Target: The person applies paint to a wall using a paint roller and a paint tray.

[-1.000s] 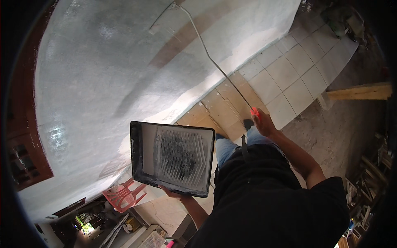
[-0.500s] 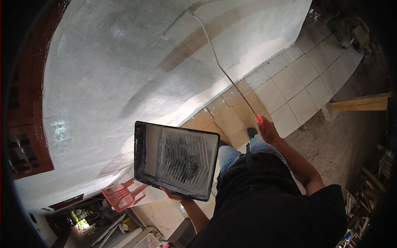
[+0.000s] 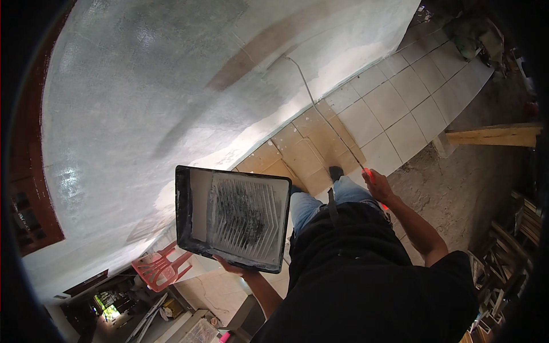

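My left hand [image 3: 230, 267] grips the lower edge of a black paint tray [image 3: 183, 220]. Grey-white paint coats its ribbed slope, with dark patches showing in the middle. In my right hand [image 3: 380, 187] is the red handle of a paint roller [image 3: 315, 106]. Its long bent metal rod reaches to the lower part of the wall [image 3: 114, 126], where the roller head is blurred and appears to touch the surface. Wet grey paint shines on much of the wall, beside a brownish band and a paler strip along the bottom.
Brown cardboard [image 3: 303, 151] covers the floor at the wall's foot, under my feet. Pale tiles [image 3: 394, 103] continue to the right. A red plastic chair [image 3: 160, 268] stands left of the tray. A wooden beam [image 3: 494, 136] and stacked wood [image 3: 497, 263] are at right.
The roller head has come down the wall and to the right, nearer the floor. My right hand has drawn back slightly toward my body. The tray stays in my left hand.
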The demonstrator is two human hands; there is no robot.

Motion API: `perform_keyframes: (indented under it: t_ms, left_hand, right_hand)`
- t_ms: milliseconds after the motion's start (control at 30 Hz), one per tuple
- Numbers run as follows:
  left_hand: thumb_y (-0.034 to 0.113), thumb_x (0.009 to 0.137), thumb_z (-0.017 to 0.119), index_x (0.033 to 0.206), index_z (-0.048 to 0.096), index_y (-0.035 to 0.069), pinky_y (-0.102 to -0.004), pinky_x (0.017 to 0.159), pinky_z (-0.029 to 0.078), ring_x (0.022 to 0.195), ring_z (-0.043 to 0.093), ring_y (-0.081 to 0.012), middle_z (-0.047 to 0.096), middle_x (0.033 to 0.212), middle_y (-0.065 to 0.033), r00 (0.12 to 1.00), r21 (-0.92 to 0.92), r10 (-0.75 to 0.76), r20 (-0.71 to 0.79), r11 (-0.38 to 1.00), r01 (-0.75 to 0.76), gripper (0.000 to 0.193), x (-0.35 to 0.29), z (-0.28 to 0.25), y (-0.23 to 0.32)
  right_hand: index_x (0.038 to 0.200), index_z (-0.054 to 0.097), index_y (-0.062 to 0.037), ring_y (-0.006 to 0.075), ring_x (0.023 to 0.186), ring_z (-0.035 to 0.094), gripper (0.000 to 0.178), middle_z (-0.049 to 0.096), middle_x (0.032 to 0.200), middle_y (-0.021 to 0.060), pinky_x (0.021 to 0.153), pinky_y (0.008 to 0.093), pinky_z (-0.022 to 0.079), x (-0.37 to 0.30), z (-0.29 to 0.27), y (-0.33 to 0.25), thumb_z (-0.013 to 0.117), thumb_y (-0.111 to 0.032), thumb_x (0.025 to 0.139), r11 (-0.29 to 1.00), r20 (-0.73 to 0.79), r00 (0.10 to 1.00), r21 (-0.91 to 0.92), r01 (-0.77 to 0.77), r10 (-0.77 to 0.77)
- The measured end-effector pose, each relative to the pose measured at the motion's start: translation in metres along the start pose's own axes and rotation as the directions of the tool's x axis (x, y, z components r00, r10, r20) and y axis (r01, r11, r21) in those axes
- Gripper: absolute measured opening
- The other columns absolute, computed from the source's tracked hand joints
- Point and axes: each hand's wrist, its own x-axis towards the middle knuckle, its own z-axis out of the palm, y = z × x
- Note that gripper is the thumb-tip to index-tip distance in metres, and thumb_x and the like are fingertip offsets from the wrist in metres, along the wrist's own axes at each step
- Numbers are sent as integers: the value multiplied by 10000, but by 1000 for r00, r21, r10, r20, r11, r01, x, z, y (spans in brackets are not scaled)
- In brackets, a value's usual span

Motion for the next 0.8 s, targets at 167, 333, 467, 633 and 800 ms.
perform_keyframes:
  t_ms: [167, 333, 467, 633, 800]
  left_hand:
    - [508, 945, 373, 1400, 320, 0, -467, 1113, 216, 1334, 285, -331, 282, 1471, -158, 999, -53, -38, 39, 998, 40, 684, -1, -3, 6]
    - [538, 927, 368, 1411, 293, -2, -484, 1119, 196, 1349, 258, -337, 252, 1486, -160, 998, 113, 39, -57, 993, -32, 729, -9, 20, 9]
    - [560, 918, 347, 1418, 275, -4, -484, 1132, 166, 1366, 228, -337, 231, 1494, -170, 1000, 75, 13, -10, 997, -12, 756, -1, 4, 1]
    - [561, 920, 327, 1421, 272, -4, -485, 1137, 159, 1366, 232, -335, 230, 1493, -178, 996, 86, 16, -84, 996, -9, 757, -11, 23, 10]
    - [542, 920, 350, 1418, 293, 9, -488, 1130, 168, 1361, 244, -337, 243, 1491, -167, 991, 86, 42, -130, 996, -31, 731, -22, 47, 18]
  right_hand:
    - [1009, 541, -48, 457, 818, 594, 427, 619, 812, 243, 640, 488, 469, 25, 36, 15, 475, -463, 933, 986, -124, 979, -64, 156, -163]
    - [1036, 522, -62, 452, 781, 601, 385, 622, 790, 229, 620, 496, 473, 45, 42, 0, 501, -431, 927, 979, -122, 972, -22, 201, -202]
    - [1040, 505, -68, 441, 724, 601, 346, 616, 735, 209, 578, 481, 460, 74, 55, -34, 533, -391, 920, 882, -290, 842, -19, 471, -456]
    - [1092, 497, -70, 448, 758, 594, 358, 623, 786, 205, 600, 480, 471, 85, 38, -83, 542, -377, 915, 876, -116, 878, 91, 474, -463]
    - [1054, 508, -62, 454, 801, 593, 353, 623, 816, 220, 618, 476, 476, 91, 47, -14, 554, -381, 911, 915, -229, 893, 22, 403, -388]
